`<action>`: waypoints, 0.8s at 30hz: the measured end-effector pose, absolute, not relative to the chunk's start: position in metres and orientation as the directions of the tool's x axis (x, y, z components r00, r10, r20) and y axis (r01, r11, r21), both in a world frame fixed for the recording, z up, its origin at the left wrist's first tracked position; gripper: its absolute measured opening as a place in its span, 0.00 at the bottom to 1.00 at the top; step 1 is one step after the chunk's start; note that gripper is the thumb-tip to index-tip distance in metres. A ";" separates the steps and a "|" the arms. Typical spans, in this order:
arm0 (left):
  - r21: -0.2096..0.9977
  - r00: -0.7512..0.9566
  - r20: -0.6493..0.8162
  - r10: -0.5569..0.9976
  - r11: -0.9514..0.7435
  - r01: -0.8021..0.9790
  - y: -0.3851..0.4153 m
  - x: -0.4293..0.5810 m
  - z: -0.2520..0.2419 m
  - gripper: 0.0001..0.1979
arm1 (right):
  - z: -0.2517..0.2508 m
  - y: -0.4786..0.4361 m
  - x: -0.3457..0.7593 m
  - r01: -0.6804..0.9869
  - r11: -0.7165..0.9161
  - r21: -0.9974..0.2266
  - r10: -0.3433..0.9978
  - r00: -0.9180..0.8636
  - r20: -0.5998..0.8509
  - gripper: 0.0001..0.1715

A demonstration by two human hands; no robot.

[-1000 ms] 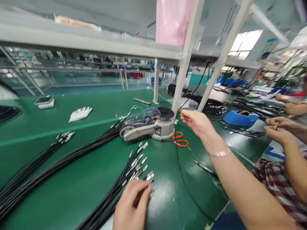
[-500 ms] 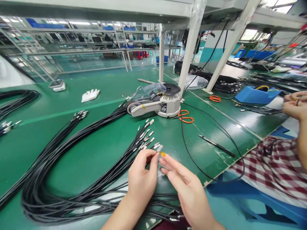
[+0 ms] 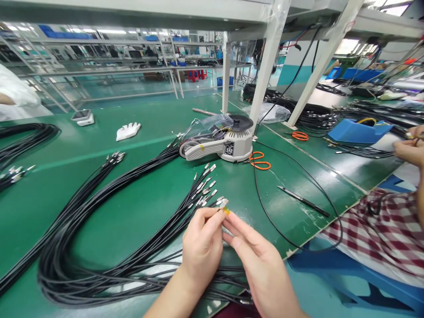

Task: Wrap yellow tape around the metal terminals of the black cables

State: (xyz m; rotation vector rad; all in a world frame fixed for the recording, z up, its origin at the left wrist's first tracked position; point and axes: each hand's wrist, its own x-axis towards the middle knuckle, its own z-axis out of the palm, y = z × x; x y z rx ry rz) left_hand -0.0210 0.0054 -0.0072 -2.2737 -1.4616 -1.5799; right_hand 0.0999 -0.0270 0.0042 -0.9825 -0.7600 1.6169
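My left hand (image 3: 202, 247) pinches the metal-tipped end of a black cable (image 3: 221, 205) low in the middle of the view. My right hand (image 3: 255, 256) meets it there, its fingertips pressing a small piece of yellow tape (image 3: 226, 210) against that cable end. Beneath both hands lies a large bundle of black cables (image 3: 109, 247) looped over the green table (image 3: 139, 194), with several metal terminals (image 3: 203, 187) fanned out just beyond my fingers. A grey tape dispenser (image 3: 218, 143) stands further back on the table.
Orange scissors (image 3: 260, 161) lie beside the dispenser, a dark thin tool (image 3: 303, 201) to the right, a white glove (image 3: 128, 130) at the back left. A white frame post (image 3: 268, 66) rises behind. A co-worker's hands (image 3: 409, 145) and checked clothing (image 3: 380, 229) are on the right.
My right hand came back from the tape dispenser with the yellow tape and joined my left hand at the cable end. The view dropped lower over the table.
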 end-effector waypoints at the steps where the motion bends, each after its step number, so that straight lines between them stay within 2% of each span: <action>1: 0.462 0.058 0.739 0.671 -0.567 0.682 0.005 -0.022 -0.008 0.15 | 0.005 -0.027 0.100 -0.435 -0.248 -0.865 0.969 -0.119 -0.218 0.22; 24: 0.532 -0.014 0.710 0.704 -0.524 0.666 0.003 -0.018 0.000 0.11 | 0.011 -0.028 0.101 -0.411 -0.231 -0.882 0.973 -0.111 -0.203 0.22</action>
